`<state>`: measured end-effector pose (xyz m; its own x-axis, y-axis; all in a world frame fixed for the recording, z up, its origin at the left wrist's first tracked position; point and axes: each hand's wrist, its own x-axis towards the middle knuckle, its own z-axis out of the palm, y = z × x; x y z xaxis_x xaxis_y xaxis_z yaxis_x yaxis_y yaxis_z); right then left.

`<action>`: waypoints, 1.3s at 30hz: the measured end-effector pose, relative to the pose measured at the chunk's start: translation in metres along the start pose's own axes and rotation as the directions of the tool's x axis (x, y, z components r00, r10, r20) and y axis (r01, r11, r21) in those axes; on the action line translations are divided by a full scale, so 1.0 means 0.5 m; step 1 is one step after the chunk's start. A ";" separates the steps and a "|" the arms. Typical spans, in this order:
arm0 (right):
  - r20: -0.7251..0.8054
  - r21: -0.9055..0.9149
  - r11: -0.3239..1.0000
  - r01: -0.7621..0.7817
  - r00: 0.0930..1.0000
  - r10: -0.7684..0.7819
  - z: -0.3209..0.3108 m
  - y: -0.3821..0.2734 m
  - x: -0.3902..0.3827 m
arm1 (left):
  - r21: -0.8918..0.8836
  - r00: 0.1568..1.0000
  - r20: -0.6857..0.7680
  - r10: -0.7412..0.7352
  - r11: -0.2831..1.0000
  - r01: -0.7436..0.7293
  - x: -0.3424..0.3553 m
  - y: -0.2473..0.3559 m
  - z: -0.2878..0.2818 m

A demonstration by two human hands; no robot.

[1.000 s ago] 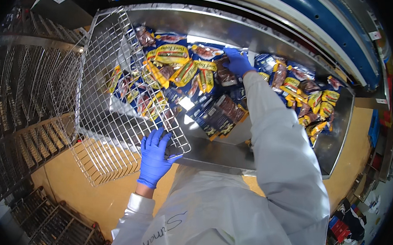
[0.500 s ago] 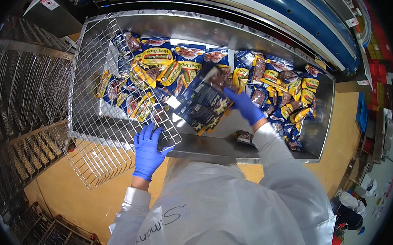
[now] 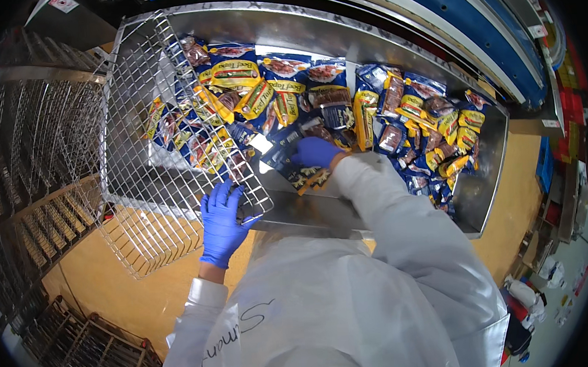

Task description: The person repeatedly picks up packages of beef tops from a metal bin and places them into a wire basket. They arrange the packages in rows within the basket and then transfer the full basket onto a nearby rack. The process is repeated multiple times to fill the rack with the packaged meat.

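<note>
My left hand (image 3: pixel 222 220), in a blue glove, grips the near right corner of a wire basket (image 3: pixel 149 145) lying over the left end of a steel tray (image 3: pixel 310 216). My right hand (image 3: pixel 315 151), also gloved, has its fingers curled on dark blue packets (image 3: pixel 280 158) near the tray's middle; their exact grip is partly hidden. Many shiny blue-and-yellow packets of brown food (image 3: pixel 250 99) fill the tray, with a dense pile (image 3: pixel 446 122) toward the right end. Some packets show through the basket's wires.
Blue-and-steel machinery (image 3: pixel 464 28) runs behind the tray. Metal racks (image 3: pixel 47 166) stand at the left and lower left, above a tan floor (image 3: pixel 105 306). Far right are red and blue crates (image 3: pixel 543 164) and, lower, part of a co-worker in white and dark clothing (image 3: pixel 524 304).
My right hand came down from the back of the tray with dark packets, then moved left and turned among them. My left hand stays on the basket's corner.
</note>
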<state>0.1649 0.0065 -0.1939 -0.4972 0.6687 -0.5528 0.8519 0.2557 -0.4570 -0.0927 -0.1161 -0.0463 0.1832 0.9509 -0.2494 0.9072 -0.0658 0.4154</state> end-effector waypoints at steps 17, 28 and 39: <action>-0.469 0.234 0.939 -0.251 0.817 0.335 -0.256 0.049 -0.063 | 0.010 1.000 -0.004 -0.029 1.000 0.029 -0.012 -0.007 0.002; 0.144 0.114 0.964 -0.239 0.964 0.222 -0.179 -0.074 -0.045 | 0.032 1.000 -0.023 0.012 0.999 -0.012 -0.004 -0.006 -0.001; -0.466 0.026 0.954 -0.299 0.841 0.276 -0.041 0.001 0.243 | 0.005 1.000 0.022 -0.006 1.000 0.006 -0.006 -0.013 -0.009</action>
<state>0.1082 0.1024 -0.2471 -0.1063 0.9580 -0.2664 0.9570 0.0258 -0.2891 -0.1008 -0.1174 -0.0444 0.1859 0.9443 -0.2715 0.9101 -0.0613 0.4099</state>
